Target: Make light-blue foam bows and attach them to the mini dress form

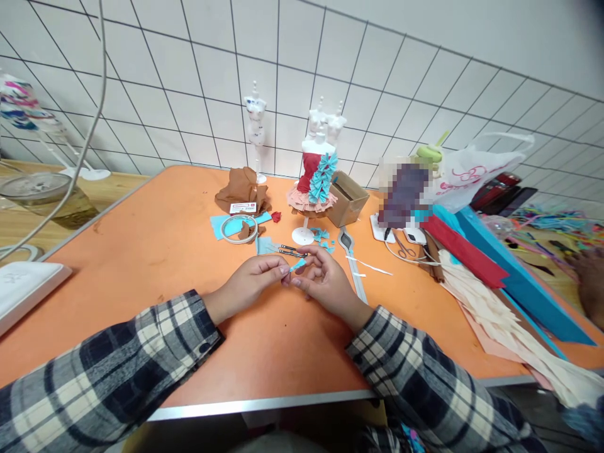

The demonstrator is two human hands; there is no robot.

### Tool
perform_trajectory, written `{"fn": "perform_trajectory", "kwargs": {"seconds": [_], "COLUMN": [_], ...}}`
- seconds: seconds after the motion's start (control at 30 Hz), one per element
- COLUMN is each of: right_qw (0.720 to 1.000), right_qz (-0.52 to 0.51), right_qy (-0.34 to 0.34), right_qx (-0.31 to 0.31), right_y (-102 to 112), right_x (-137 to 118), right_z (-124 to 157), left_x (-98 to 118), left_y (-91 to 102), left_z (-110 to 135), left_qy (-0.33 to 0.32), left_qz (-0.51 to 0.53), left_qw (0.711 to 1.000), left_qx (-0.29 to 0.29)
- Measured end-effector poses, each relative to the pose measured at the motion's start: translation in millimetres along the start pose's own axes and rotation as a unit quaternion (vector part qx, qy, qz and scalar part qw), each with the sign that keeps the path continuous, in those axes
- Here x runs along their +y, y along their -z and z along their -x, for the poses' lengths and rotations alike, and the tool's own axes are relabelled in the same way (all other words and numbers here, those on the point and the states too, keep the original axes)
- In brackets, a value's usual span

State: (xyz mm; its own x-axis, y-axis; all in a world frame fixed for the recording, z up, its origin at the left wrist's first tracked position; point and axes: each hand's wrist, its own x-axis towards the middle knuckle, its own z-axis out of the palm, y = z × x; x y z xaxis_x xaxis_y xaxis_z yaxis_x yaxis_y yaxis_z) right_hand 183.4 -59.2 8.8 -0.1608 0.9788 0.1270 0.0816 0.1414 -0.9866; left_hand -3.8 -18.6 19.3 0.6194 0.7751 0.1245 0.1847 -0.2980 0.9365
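White tiles stand behind your orange surface. Above its middle, your left hand has its grip narrow, holding a small blue piece. Your right hand curves its fingers at this same piece; I cannot tell if its grip also pinches. Toward the far edge stands a dress form in red, blue and pink, a cardboard box just beside.

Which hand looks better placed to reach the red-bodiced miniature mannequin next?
Probably the right hand: it lies almost directly in front of the miniature mannequin, while the left hand sits farther to the side. The left hand also appears to pinch the light-blue strip.
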Motion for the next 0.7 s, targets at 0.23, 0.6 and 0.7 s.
{"fn": "perform_trajectory", "kwargs": {"seconds": [0.23,0.6,0.7], "right_qw": [0.999,0.996,0.996], "right_qz": [0.031,0.045,0.025], "right_qy": [-0.04,-0.078,-0.082], "right_qx": [-0.001,0.018,0.023], "right_y": [-2.4,2.1,2.3], "right_x": [1.7,3.6,2.4], "right_z": [-1.4,-5.1,-5.8], "left_x": [-2.1,-3.9,-6.0], "left_y": [0.4,13.4,15.2], "left_z": [1.3,-3.8,-4.2], "left_qy": [-0.064,-0.163,-0.15], "left_qz": [-0.166,-0.362,-0.355], "left_qw": [0.984,0.918,0.922], "left_qx": [-0.012,-0.023,-0.011]}}
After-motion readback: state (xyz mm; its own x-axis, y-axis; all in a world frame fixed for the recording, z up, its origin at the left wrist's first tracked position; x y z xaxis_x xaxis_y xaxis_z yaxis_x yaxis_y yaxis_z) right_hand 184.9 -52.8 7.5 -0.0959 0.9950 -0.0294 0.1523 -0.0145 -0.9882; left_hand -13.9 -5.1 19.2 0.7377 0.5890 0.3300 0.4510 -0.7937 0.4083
